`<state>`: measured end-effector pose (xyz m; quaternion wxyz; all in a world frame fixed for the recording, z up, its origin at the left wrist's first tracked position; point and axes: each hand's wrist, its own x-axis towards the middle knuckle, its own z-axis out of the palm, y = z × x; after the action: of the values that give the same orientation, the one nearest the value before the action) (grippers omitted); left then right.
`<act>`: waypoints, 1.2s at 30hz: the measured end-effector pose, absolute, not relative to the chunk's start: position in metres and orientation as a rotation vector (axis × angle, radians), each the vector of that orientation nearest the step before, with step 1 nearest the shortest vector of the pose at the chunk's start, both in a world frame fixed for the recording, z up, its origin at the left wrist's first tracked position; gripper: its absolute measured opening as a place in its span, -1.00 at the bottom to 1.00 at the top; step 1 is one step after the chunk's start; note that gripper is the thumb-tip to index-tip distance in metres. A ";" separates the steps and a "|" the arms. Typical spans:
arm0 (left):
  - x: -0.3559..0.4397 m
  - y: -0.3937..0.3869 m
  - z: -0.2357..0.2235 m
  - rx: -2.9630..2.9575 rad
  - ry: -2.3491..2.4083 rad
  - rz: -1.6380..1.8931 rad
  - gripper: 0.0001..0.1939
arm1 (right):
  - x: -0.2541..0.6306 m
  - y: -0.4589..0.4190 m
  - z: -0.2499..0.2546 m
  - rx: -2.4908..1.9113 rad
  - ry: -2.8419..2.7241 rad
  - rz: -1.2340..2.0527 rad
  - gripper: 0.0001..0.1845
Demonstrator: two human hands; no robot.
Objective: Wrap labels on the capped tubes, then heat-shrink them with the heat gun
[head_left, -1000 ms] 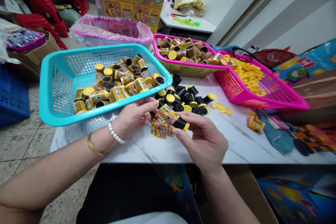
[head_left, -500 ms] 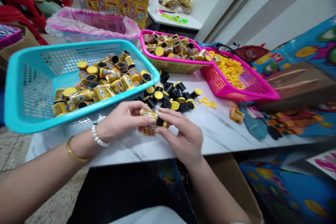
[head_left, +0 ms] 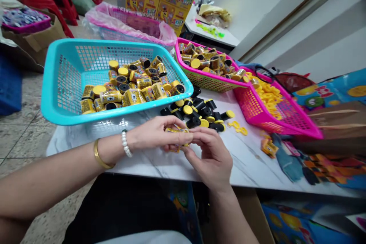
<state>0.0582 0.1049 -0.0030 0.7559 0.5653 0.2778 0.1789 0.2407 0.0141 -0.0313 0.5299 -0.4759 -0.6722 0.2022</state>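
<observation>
My left hand (head_left: 156,136) and my right hand (head_left: 210,154) meet over the white marble table (head_left: 251,164), fingers pinched together on one small yellow-labelled cylinder (head_left: 176,131). Most of that piece is hidden by my fingers. Just beyond them lies a loose pile of black cylinders with yellow caps (head_left: 197,112). A turquoise basket (head_left: 65,84) holding several labelled cylinders sits to the left, overhanging the table edge.
A pink basket of labelled cylinders (head_left: 207,66) and a pink basket of yellow rings (head_left: 274,103) stand at the back right. Loose yellow rings (head_left: 238,127), a small yellow label pack (head_left: 268,146) and coloured packaging (head_left: 328,160) lie on the right. Red chairs and cartons stand behind.
My right hand held a black cylinder while my left held a label strip; both hands have now closed together on the piece. The camera view shifted.
</observation>
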 end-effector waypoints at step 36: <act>0.062 0.104 -0.004 0.996 0.674 0.311 -0.48 | 0.242 0.017 -0.027 -1.123 -1.507 0.720 -0.60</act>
<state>0.0620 0.1045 -0.0039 0.8134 0.4665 0.3156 0.1457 0.2416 0.0169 -0.0269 0.5349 -0.4716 -0.6325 0.3024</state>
